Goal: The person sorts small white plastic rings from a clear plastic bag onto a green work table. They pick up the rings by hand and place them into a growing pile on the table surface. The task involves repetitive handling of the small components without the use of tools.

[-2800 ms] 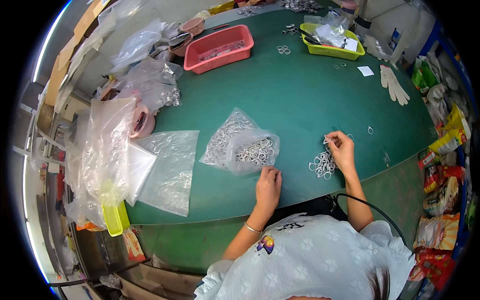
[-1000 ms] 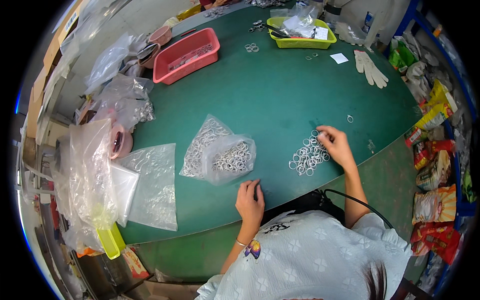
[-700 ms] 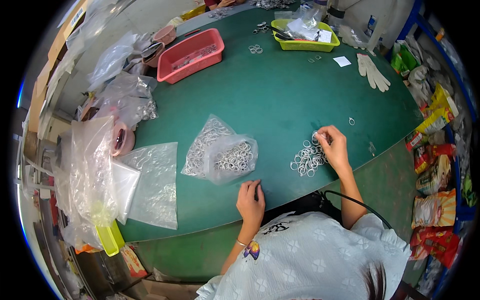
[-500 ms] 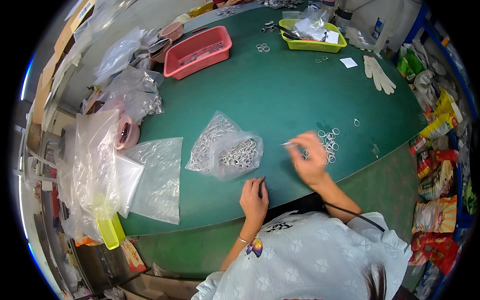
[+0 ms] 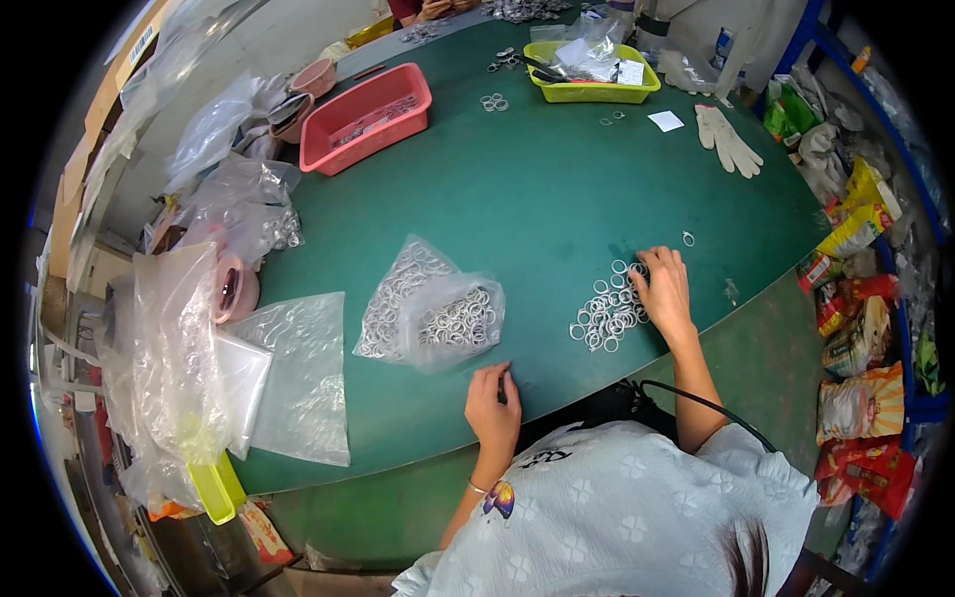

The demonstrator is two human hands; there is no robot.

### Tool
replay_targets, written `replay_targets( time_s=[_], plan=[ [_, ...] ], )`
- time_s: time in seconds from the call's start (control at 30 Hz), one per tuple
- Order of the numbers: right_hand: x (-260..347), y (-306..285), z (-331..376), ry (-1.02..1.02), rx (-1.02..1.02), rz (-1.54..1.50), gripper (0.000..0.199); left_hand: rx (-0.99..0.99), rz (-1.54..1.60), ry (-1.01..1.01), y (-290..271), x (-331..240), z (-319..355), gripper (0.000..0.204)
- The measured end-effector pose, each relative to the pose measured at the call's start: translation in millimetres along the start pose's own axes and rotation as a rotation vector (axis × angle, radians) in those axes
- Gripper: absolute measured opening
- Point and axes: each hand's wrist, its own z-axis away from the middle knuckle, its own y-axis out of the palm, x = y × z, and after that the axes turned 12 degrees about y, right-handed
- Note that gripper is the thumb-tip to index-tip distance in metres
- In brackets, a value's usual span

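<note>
Metal rings — right hand flat over pile, grasp unclear; left hand rests loosely curled, empty.

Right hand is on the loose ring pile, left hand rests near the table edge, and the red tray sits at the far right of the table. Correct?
Not quite. The red tray sits at the far left of the table, as the head view shows. The rest holds: the right hand is on the ring pile, and the left hand rests near the table edge.
</note>
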Motion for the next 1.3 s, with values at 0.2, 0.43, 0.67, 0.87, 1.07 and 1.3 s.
replay_targets(
  time_s=[0.2, 0.43, 0.67, 0.87, 1.07, 1.3],
  plan=[
    [-14, 6, -2, 0.087, -0.014, -0.086, 0.016, -0.021, -0.009, 0.023, 0, 0, -2, 0.018],
    [-46, 3, -18, 0.478, 0.250, -0.978, 0.011, -0.014, -0.025, 0.033, 1, 1, -2, 0.017],
    [-12, 4, -6, 0.497, 0.386, -1.338, 0.015, -0.010, -0.022, 0.014, 3, 4, 2, 0.014],
    [124, 11, 26, -0.184, 0.080, -1.193, 0.023, 0.019, -0.017, -0.028, -2, 2, 2, 0.014],
    [156, 44, 36, -0.349, 0.439, -0.869, 0.024, 0.006, -0.013, -0.009, 0, 0, -1, 0.015],
    [38, 3, -3, -0.095, 0.033, -0.354, 0.020, 0.051, -0.018, -0.058, 0, -2, -1, 0.015]
  ],
)
